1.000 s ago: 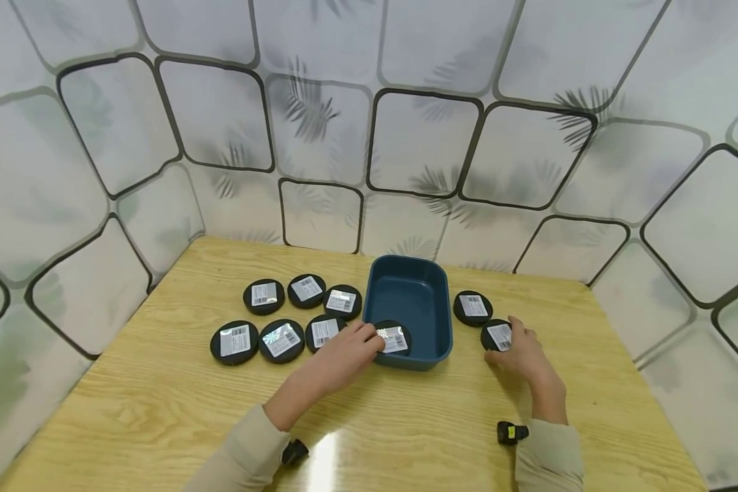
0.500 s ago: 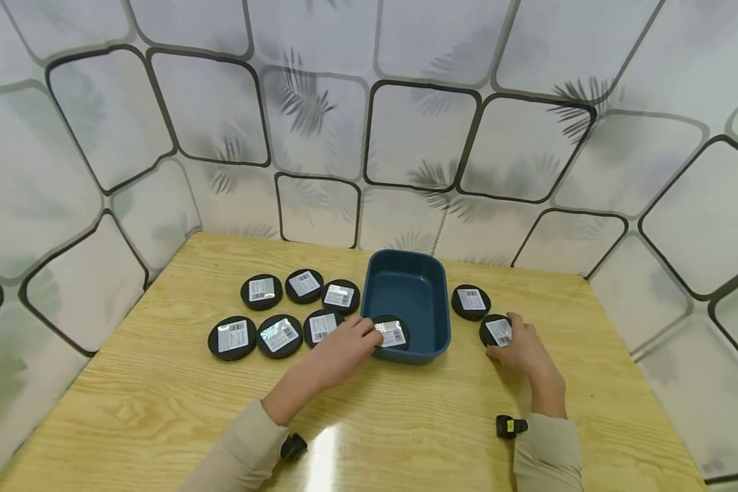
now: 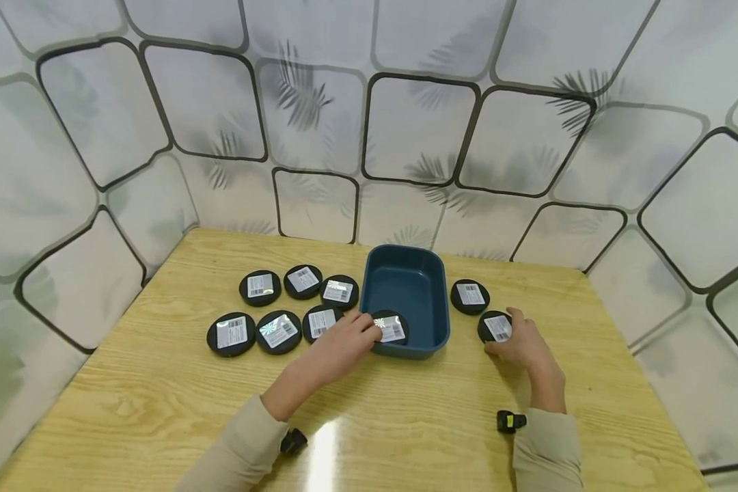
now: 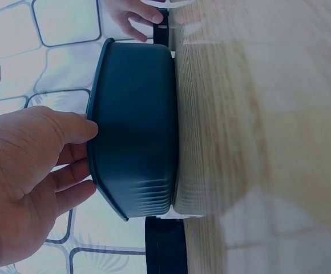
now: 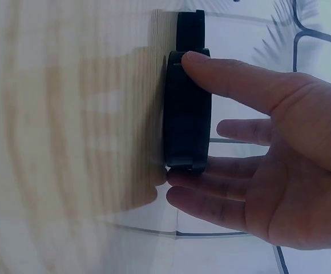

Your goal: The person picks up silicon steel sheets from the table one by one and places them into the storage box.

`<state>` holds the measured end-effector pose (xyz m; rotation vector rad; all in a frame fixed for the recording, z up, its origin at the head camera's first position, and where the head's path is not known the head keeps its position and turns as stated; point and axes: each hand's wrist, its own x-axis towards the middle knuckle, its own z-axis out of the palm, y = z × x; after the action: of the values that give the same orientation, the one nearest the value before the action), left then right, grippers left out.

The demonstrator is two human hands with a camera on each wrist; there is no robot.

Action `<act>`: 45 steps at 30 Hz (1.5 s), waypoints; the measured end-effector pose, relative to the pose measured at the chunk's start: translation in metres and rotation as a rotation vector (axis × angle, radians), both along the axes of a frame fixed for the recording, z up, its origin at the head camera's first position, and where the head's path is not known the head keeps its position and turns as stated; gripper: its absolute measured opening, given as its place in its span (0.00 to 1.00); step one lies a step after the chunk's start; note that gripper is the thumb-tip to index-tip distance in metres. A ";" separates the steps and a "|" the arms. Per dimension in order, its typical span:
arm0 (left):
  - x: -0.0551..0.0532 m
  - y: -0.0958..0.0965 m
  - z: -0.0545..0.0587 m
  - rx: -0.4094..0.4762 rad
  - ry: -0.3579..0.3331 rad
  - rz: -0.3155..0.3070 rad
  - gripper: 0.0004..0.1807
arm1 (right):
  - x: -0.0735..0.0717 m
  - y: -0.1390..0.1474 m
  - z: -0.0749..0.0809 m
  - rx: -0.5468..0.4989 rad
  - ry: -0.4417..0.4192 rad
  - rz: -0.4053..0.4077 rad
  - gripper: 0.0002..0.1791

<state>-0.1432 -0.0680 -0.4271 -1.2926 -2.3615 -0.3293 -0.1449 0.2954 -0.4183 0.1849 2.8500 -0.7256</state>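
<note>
My left hand (image 3: 347,344) reaches over the left rim of a dark blue bin (image 3: 444,294) and holds the left edge of a labelled black disc (image 3: 389,327) inside it. In the left wrist view the bin wall (image 4: 134,120) hides this disc, and the fingertips dip behind the rim. Right of the bin, my right hand (image 3: 525,342) grips another black disc (image 3: 495,328) lying on the table. The right wrist view shows the thumb on one side of that thick disc (image 5: 187,114) and fingers at the opposite side.
Several black discs with white barcode labels, such as the leftmost disc (image 3: 231,334), lie in two rows left of the bin. One more disc (image 3: 470,296) sits just behind the right hand's disc. A patterned wall (image 3: 320,205) borders the wooden table (image 3: 406,417).
The whole head view has shifted slightly upward. Both hands keep their places at the same discs, and the discs and bin stay where they were on the table.
</note>
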 end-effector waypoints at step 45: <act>0.000 0.000 0.004 0.001 -0.035 -0.019 0.06 | 0.025 -0.041 0.064 -0.035 0.189 0.178 0.47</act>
<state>-0.1430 -0.0683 -0.4229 -1.3199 -2.3793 -0.3617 -0.1199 0.2547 -0.3546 -0.1489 2.9767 -0.7927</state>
